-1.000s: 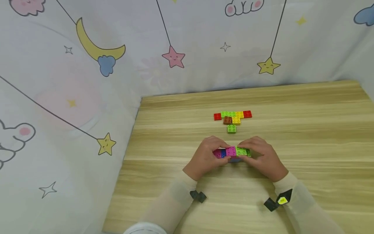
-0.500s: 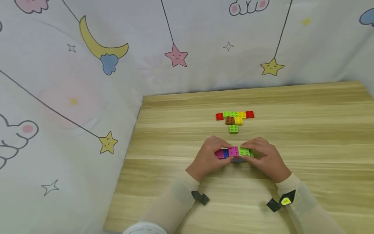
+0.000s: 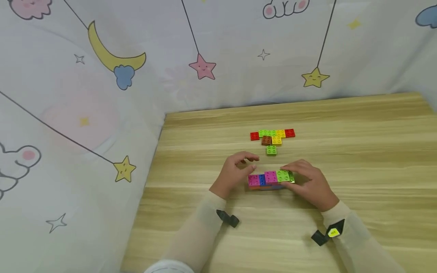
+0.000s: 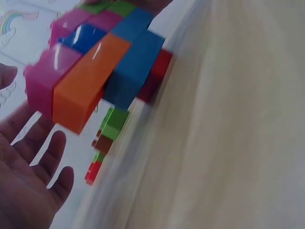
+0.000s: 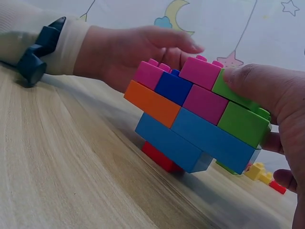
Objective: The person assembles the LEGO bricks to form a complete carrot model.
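Note:
A stepped model of toy building bricks stands on the table in front of me. Its top row shows a raised pink brick [image 3: 271,176] beside a light green brick [image 3: 282,175]. Lower down are an orange brick [image 5: 151,102], long blue bricks [image 5: 214,138] and a red brick [image 5: 159,157] at the base. My right hand [image 3: 308,185] pinches the green end between thumb and fingers. Just off the model's left end is my left hand [image 3: 233,172], its fingers loosely bent and apart, holding nothing. In the left wrist view its fingers [image 4: 35,138] lie beside the pink and orange end.
Behind the model lies a group of bricks: a lone green brick [image 3: 271,151], a brown brick [image 3: 266,140], yellow bricks [image 3: 277,140], and a row with a red brick [image 3: 290,133] at its right end. A patterned cloth [image 3: 235,87] hangs beyond the wooden table [image 3: 198,144].
My left hand has let go of the model's left end and drawn back to the left, uncovering the pink and orange bricks there. The right hand keeps its hold.

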`<state>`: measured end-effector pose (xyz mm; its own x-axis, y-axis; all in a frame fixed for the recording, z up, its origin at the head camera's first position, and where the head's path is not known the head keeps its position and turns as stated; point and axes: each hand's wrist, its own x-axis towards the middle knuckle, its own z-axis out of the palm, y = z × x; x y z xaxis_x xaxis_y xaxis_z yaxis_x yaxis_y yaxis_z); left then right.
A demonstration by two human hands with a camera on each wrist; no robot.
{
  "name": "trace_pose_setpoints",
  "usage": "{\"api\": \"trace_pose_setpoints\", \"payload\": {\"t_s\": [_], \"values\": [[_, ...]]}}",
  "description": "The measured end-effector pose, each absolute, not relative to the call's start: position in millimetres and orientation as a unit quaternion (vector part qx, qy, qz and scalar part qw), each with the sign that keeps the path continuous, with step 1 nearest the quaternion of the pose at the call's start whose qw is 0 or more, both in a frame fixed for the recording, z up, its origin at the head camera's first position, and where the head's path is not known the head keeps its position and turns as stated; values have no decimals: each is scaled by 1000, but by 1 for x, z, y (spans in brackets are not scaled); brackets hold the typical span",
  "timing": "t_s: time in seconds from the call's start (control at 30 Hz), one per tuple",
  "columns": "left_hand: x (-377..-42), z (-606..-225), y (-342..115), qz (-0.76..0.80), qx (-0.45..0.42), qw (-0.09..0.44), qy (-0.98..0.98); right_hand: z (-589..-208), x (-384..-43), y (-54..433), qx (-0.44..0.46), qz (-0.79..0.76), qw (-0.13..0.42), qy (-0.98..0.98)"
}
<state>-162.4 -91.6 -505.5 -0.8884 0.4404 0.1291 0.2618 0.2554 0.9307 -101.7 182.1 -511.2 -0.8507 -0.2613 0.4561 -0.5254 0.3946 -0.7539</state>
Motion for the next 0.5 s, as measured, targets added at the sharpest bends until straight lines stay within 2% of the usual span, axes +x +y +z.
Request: {"api": "trace_pose_setpoints", "payload": {"t_s": [0.1, 0.27, 0.5], "values": [[-177, -509, -92, 573, 199, 107, 788, -513, -103, 182, 234, 500, 121, -825], [-201, -518, -84, 540, 212, 140, 803, -516, -101, 185, 220, 490, 112, -836], [-225, -525, -69, 465, 260, 122, 838, -517, -101, 185, 209, 478, 112, -846]]}}
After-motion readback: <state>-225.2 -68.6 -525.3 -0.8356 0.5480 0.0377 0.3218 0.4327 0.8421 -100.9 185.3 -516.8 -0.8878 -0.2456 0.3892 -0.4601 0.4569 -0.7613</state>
